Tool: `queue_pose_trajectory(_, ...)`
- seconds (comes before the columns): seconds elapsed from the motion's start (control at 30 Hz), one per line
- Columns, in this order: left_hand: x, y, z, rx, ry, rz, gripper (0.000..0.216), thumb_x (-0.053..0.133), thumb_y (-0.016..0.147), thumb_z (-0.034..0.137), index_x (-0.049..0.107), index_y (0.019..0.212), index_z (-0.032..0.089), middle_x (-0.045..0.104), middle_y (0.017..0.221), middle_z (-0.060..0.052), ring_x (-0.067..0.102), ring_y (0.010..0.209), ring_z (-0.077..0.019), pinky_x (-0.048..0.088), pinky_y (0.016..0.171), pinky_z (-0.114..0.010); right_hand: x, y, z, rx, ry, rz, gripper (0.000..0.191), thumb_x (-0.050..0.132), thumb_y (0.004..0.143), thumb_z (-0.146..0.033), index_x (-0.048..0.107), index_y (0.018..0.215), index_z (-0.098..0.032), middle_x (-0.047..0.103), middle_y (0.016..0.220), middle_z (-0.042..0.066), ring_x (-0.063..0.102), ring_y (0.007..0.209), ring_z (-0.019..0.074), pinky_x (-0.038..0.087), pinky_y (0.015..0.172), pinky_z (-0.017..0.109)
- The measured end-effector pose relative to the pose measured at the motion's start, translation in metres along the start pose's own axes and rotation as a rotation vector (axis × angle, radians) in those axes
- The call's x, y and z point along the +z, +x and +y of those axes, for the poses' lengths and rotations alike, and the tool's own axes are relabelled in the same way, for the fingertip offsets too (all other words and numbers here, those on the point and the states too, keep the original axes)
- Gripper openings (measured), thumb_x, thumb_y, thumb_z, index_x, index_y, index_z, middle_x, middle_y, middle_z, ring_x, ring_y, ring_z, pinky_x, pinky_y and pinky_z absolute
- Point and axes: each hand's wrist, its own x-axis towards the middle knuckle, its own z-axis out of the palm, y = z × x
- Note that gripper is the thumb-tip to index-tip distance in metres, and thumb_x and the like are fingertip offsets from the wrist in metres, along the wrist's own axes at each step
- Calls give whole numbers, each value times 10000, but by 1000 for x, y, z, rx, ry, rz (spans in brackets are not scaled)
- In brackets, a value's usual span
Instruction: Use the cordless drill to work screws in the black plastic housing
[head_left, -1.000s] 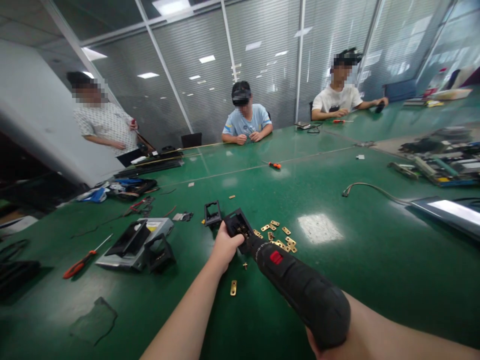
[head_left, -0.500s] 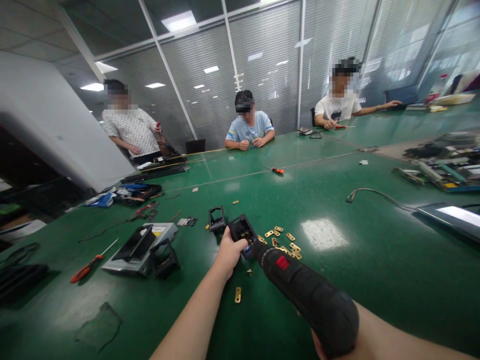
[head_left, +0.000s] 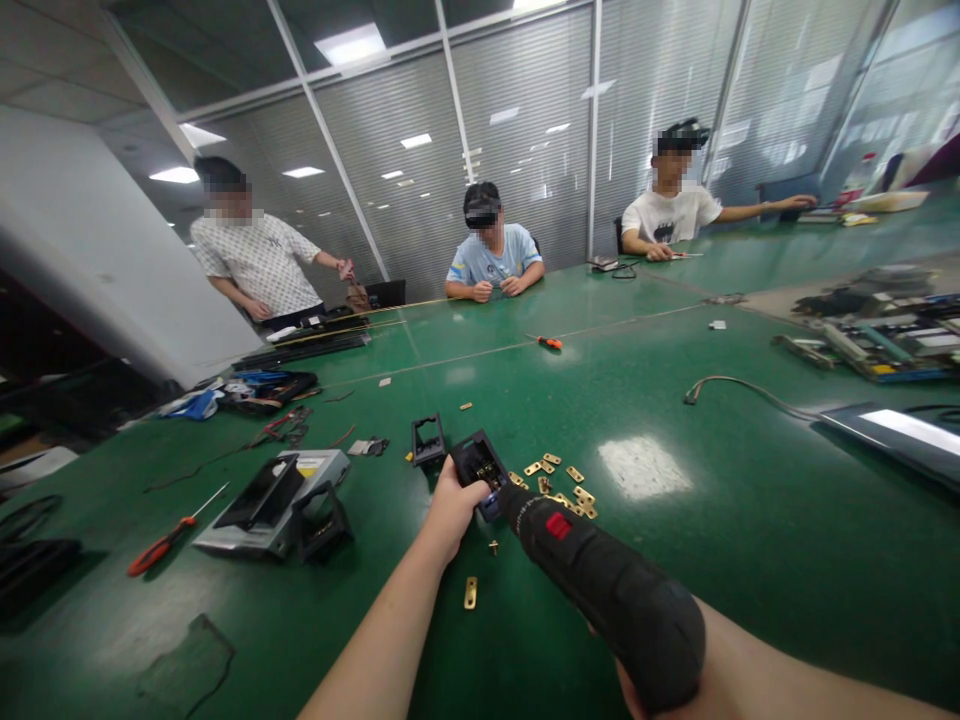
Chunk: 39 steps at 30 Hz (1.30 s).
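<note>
My left hand (head_left: 454, 508) grips a black plastic housing (head_left: 475, 458) with brass parts inside, its thumb over the near edge. My right hand (head_left: 628, 690), mostly hidden behind the tool, is wrapped round a black power screwdriver (head_left: 600, 580) with a red switch. The screwdriver's nose points into the housing; its tip cannot be made out. Several small brass plates (head_left: 583, 497) lie to the right of the housing. A single brass plate (head_left: 470, 592) and a small brass screw-like piece (head_left: 493, 547) rest nearer to me. Just beyond my left hand stands a black frame (head_left: 428, 440).
At left, a silver metal box (head_left: 319, 468) carries black parts, with another black frame (head_left: 322, 525) beside it. A red-handled screwdriver (head_left: 161, 548) lies farther left, an orange one (head_left: 550, 343) mid-table. Circuit boards (head_left: 862, 345) are heaped at right. Several people sit or stand across the green table (head_left: 742, 560).
The view has shifted slightly, so the table things appear a little farther left. The standing person's hand at left has moved outward. My hands keep the same hold on housing and power screwdriver.
</note>
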Motion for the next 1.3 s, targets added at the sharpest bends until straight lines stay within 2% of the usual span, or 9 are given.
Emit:
queue_pose_trajectory(0.23,-2,6,-7,-9,-21,-10,532,726,577,128,638,1098,196,741,942,-25,695,882,-234,543,864,-364,5,38,29,63,-45,-34,340,679,1029,-366,653,1303,-166,666,1311,96,693,1098,286,615,913,463)
queue_pose_trajectory(0.27,-3,6,-9,-8,-25,-9,537,724,575,126,636,1100,193,741,948,-27,695,893,-235,542,868,-362,6,42,33,64,-51,-34,328,679,1031,-360,651,1289,-161,677,1272,99,702,1055,261,620,882,444)
queue_pose_trajectory(0.37,-3,7,-10,-6,-38,-12,537,727,576,122,633,1101,189,742,954,-30,693,908,-233,537,874,-356,7,46,41,61,-73,-3,423,911,750,-227,682,1096,-143,720,963,27,674,824,196,546,692,268)
queue_pose_trajectory(0.43,-2,6,-9,9,-36,-18,533,741,587,127,639,1107,190,746,960,-29,690,908,-228,532,877,-352,7,44,43,51,-87,27,499,927,544,-101,671,968,-155,673,811,-19,606,729,162,440,587,222)
queue_pose_trajectory(0.5,-1,4,-7,24,-35,-24,533,748,601,133,644,1120,192,749,965,-27,688,904,-223,527,882,-350,6,42,43,39,-97,47,460,878,486,-73,649,874,-170,620,747,-35,537,676,136,363,536,215)
queue_pose_trajectory(0.63,0,2,-5,9,-52,-21,534,737,598,128,647,1120,193,751,952,-27,694,890,-228,527,877,-358,6,41,39,26,-100,70,387,805,471,-83,602,785,-183,550,699,-44,435,626,109,288,509,218)
queue_pose_trajectory(0.97,-1,7,-9,-16,-29,5,500,705,608,168,652,1105,193,739,951,-33,690,870,-233,535,878,-389,7,37,27,44,-69,56,413,775,453,-65,602,807,-193,545,687,-56,455,630,119,320,524,220)
queue_pose_trajectory(1.17,-2,9,-11,-12,2,19,460,699,626,184,660,1084,196,733,944,-38,685,872,-240,534,869,-394,4,24,-5,37,5,-27,347,763,532,-150,605,838,-188,568,660,-57,488,624,121,333,536,218)
queue_pose_trajectory(1.3,-1,9,-12,10,-1,32,440,730,611,200,676,1048,201,733,932,-35,681,872,-251,536,867,-396,0,16,-20,116,39,-62,365,732,505,-117,586,829,-196,579,643,-69,490,597,114,332,530,217)
